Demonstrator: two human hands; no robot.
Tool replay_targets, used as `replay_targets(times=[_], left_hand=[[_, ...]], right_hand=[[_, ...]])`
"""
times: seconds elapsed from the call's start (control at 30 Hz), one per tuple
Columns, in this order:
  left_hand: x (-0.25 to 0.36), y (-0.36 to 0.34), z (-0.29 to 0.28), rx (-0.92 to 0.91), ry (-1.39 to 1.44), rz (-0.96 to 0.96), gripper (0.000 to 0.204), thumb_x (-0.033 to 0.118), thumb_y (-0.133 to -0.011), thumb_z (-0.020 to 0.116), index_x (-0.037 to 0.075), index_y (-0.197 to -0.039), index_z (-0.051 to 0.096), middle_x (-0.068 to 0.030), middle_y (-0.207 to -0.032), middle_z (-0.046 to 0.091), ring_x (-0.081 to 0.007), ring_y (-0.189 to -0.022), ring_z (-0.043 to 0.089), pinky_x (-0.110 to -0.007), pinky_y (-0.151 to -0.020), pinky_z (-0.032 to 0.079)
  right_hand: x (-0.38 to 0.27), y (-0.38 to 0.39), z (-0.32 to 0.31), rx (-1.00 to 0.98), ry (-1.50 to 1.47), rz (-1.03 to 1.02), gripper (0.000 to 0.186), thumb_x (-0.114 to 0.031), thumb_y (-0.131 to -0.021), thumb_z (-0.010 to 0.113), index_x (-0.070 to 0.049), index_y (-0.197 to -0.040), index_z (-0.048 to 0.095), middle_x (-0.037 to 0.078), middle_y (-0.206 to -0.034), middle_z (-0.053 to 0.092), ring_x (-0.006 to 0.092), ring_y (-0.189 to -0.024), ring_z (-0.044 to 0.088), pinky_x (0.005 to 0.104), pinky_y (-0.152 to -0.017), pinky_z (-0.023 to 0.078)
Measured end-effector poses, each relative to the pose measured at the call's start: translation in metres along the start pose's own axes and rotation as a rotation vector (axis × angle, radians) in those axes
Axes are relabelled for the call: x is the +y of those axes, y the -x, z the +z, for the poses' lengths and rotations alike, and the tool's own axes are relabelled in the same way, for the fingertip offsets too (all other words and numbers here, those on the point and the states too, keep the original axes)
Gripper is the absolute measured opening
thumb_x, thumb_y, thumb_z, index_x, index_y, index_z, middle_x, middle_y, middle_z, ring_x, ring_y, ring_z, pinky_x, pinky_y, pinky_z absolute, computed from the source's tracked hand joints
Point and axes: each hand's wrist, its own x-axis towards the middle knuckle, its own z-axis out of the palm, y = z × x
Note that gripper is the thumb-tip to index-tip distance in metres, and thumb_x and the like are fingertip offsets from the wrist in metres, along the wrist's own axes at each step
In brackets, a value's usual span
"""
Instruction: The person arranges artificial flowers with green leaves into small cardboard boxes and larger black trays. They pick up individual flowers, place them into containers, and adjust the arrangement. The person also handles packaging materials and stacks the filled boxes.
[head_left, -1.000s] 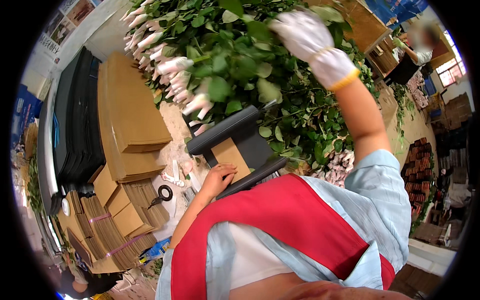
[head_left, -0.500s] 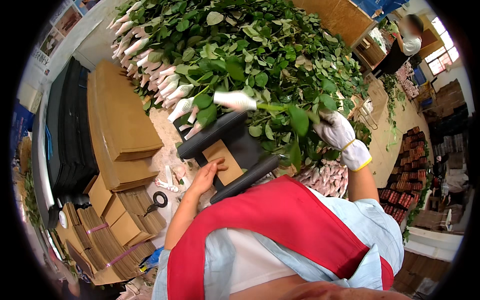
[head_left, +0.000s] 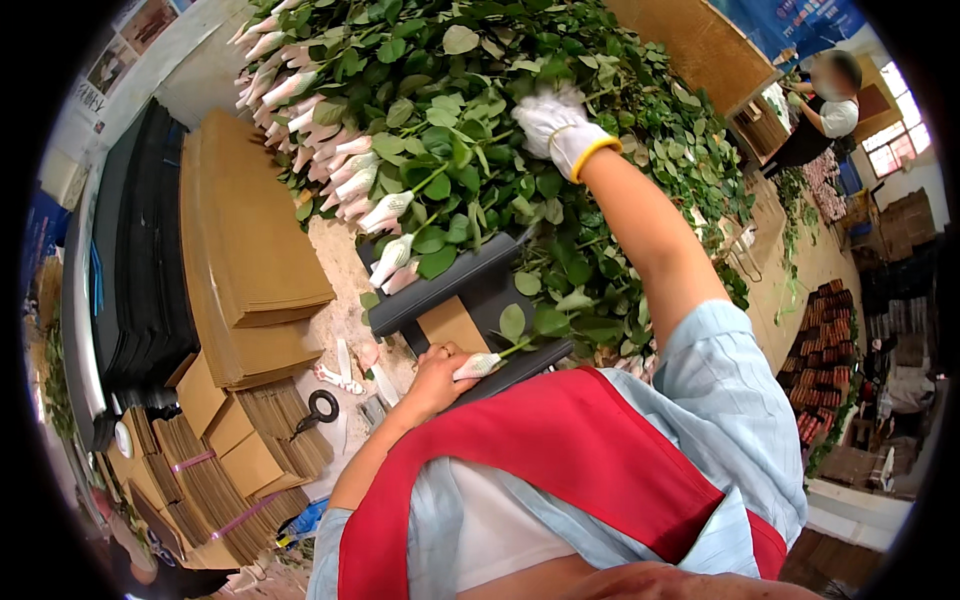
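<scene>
My bare left hand [head_left: 437, 380] rests at the edge of a black padded holder [head_left: 440, 285], its fingers on a brown cardboard piece [head_left: 452, 325]. Against that hand lies a single rose bud in a white net sleeve [head_left: 477, 366], its green stem and leaves stretching right across the holder. My right hand [head_left: 556, 125], in a white glove with a yellow cuff, reaches over the big heap of leafy rose stems [head_left: 620, 190]. Motion blurs its fingertips among the leaves. Several netted buds [head_left: 385, 212] stick out at the heap's left side.
Stacks of flat brown cardboard [head_left: 255, 230] and black sheets [head_left: 145, 250] stand at the left. A black tape roll [head_left: 322, 406] lies on the table. Bundled cardboard pieces [head_left: 235, 435] sit at lower left. A co-worker [head_left: 825, 105] stands far right.
The right hand, which held a netted rose out to the right, has moved up and left to the heap without it. A netted rose now lies in the holder by my left hand.
</scene>
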Motion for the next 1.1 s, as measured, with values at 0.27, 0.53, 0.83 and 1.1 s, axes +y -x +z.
replay_targets(times=[0.27, 0.53, 0.83, 1.1], left_hand=[[0.016, -0.009, -0.013, -0.041, 0.269, -0.131, 0.042, 0.03, -0.089, 0.075, 0.017, -0.129, 0.071, -0.0116, -0.128, 0.07, -0.0358, -0.121, 0.062, -0.045, -0.105, 0.044], [-0.005, 0.003, -0.013, -0.013, 0.175, 0.008, 0.039, 0.012, -0.079, 0.083, 0.006, -0.117, 0.074, -0.0132, -0.111, 0.073, -0.0338, -0.109, 0.066, -0.04, -0.093, 0.052], [-0.035, 0.037, 0.019, 0.242, 0.21, 0.032, 0.049, 0.007, -0.079, 0.086, 0.023, -0.124, 0.076, -0.0177, -0.165, 0.024, -0.0334, -0.126, 0.056, -0.039, -0.104, 0.052], [-0.022, 0.035, 0.004, 0.316, -0.204, 0.21, 0.047, 0.018, -0.072, 0.092, 0.023, -0.117, 0.079, -0.0187, -0.157, 0.041, -0.0428, -0.137, 0.048, -0.048, -0.109, 0.047]], right_hand=[[0.037, -0.005, -0.052, 0.753, -0.279, 0.046, 0.048, -0.03, -0.094, 0.074, -0.004, -0.133, 0.064, 0.007, -0.102, 0.075, 0.0243, -0.088, 0.072, 0.0425, -0.089, 0.06], [0.033, 0.129, -0.084, 0.658, 0.013, -0.074, 0.036, -0.006, -0.087, 0.065, -0.022, -0.12, 0.069, 0.007, -0.094, 0.075, 0.0237, -0.078, 0.074, 0.0361, -0.066, 0.061], [-0.059, 0.227, 0.086, -0.369, -0.267, -0.089, 0.037, -0.034, -0.103, 0.046, -0.006, -0.099, 0.07, 0.017, -0.095, 0.073, 0.037, -0.091, 0.071, 0.0472, -0.085, 0.056], [-0.032, 0.197, 0.001, -0.358, -0.132, -0.055, 0.021, -0.017, -0.092, 0.064, -0.012, -0.111, 0.069, 0.014, -0.104, 0.071, 0.0318, -0.102, 0.07, 0.0427, -0.09, 0.056]])
